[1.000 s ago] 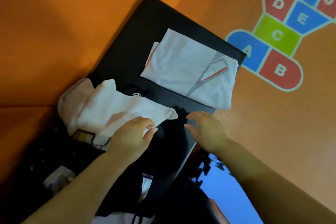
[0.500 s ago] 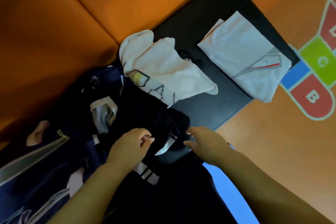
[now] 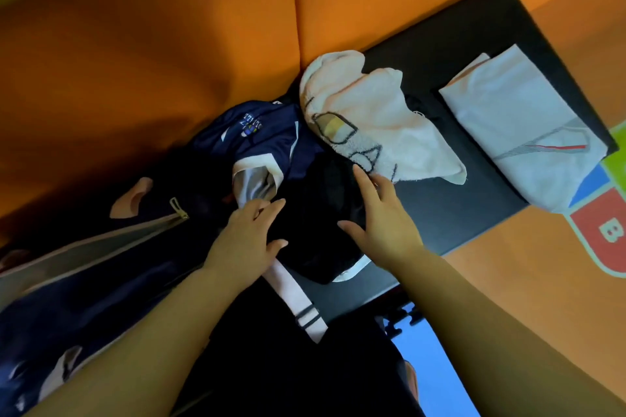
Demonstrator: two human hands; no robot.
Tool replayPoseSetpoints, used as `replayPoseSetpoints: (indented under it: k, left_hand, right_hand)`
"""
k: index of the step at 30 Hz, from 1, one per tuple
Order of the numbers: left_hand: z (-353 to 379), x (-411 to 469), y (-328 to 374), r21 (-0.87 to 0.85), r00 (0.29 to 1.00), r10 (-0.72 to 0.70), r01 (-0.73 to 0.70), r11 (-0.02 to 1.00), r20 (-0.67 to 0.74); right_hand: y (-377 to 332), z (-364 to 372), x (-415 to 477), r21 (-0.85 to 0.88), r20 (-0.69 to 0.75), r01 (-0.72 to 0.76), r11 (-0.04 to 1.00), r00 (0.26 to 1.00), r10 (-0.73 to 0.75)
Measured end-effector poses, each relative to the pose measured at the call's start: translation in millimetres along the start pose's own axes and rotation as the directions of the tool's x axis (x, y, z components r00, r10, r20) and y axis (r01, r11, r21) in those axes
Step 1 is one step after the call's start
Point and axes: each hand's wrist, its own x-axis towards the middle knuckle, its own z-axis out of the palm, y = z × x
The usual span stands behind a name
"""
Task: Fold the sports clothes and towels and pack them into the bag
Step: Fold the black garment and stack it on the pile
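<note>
A black garment (image 3: pixel 325 213) with a white hem lies bunched at the near edge of the black table (image 3: pixel 450 213). My left hand (image 3: pixel 247 234) rests on its left side with fingers spread. My right hand (image 3: pixel 382 213) lies on its right side, fingers straight. Behind it sits a crumpled white towel (image 3: pixel 379 125) with dark lettering. A folded white shirt (image 3: pixel 518 132) with a red stripe lies at the table's far right. A navy jersey (image 3: pixel 267 139) and a navy jacket (image 3: pixel 101 267) with a zip spread to the left.
Orange padded wall panels (image 3: pixel 203 44) rise behind the table. The orange floor mat (image 3: pixel 508 281) to the right carries coloured letter tiles (image 3: pixel 606 234). A blue mat piece (image 3: pixel 437 369) shows below the table edge. No bag can be told apart.
The view has swung left, bringing the navy clothes into sight. Both hands moved from the towel's edge onto the black garment, and the left hand's fingers have uncurled and spread.
</note>
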Motion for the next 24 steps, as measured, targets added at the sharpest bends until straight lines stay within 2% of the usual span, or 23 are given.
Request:
replayPoseSetpoints:
  k: [3,6,8,11,14,17,21,24]
  left_hand:
    - [9.9,18.9,-2.0,0.100,0.994,0.031,-0.041,0.994,0.102]
    - [15.2,31.3,0.0,0.180,0.969,-0.071,0.029,0.983,0.235]
    - [16.5,35.8,3.4,0.257,0.966,-0.107,0.044,0.965,0.237]
    - [17.3,39.3,2.6,0.331,0.977,-0.071,0.001,0.944,0.199]
    - [18.7,35.6,4.2,0.187,0.972,-0.023,-0.022,0.982,0.233]
    - [15.2,20.9,19.6,-0.133,0.992,0.024,-0.007,0.991,0.127]
    - [-14.3,-10.9,54.6,-0.466,0.990,0.125,-0.140,0.874,-0.063]
    - [-42.8,-27.7,80.7,-0.526,0.977,0.210,-0.202,0.826,-0.045]
  right_hand:
    - [-7.5,7.0,10.1,-0.121,0.051,-0.003,0.993,0.999,0.009]
    - [-5.5,13.4,16.8,-0.203,0.031,-0.033,0.979,0.999,0.040]
    - [-1.0,13.3,17.6,-0.124,0.015,-0.086,0.989,0.996,0.088]
    - [2.7,5.7,11.8,0.079,-0.027,-0.161,0.984,0.986,0.163]
    - [3.1,-5.3,-2.1,0.250,-0.059,-0.181,0.951,0.978,0.201]
    - [-1.9,-19.4,-19.4,0.368,-0.088,-0.153,0.917,0.976,0.199]
    - [-21.5,-47.4,-49.5,0.544,-0.135,-0.106,0.833,0.968,0.212]
    - [-39.2,-71.1,-73.7,0.658,-0.158,-0.064,0.751,0.963,0.220]
